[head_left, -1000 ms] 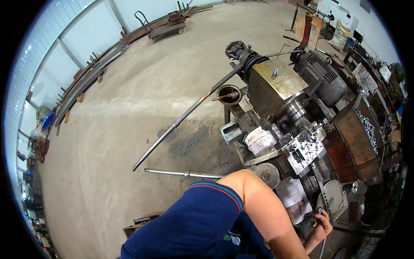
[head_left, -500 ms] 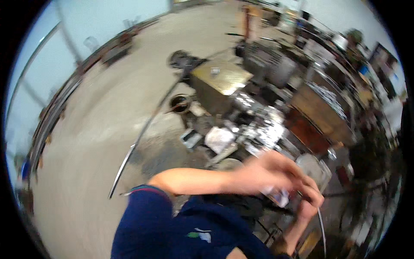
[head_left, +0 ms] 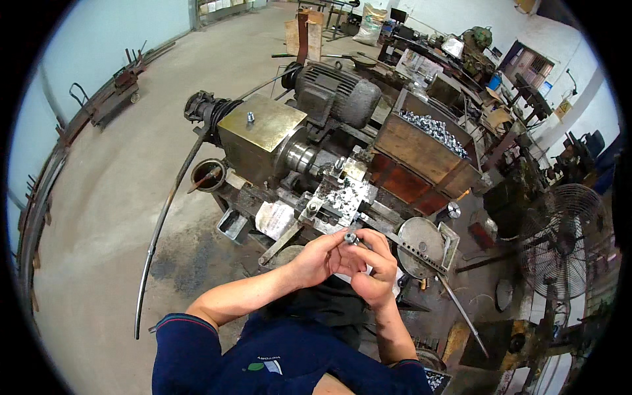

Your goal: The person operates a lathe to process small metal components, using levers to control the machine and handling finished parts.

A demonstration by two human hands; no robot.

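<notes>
A small shiny metal fitting [head_left: 351,238] with a round end is held between the fingertips of both hands. My left hand [head_left: 317,261] has its thumb and fingers curled up to the fitting's left side. From the right, my right hand [head_left: 376,268] closes its fingers around the same piece. Just beyond the hands stands a lathe-like machine with a round metal chuck [head_left: 301,158]. Bright metal chips [head_left: 343,197] cover its slide. Another small metal piece [head_left: 250,117] stands on the machine's brass-coloured box top [head_left: 263,129].
A wooden box [head_left: 421,155] full of small metal parts stands beyond the slide, near a motor [head_left: 336,95]. A round plate [head_left: 421,247] and a long lever rod [head_left: 464,316] lie to the right. Farther right stands a caged fan [head_left: 563,243]. A long bar [head_left: 161,230] slants down at left.
The view has turned and steadied from a blur. Both hands have shifted left in the picture and now meet around the fitting, which the blur hid before.
</notes>
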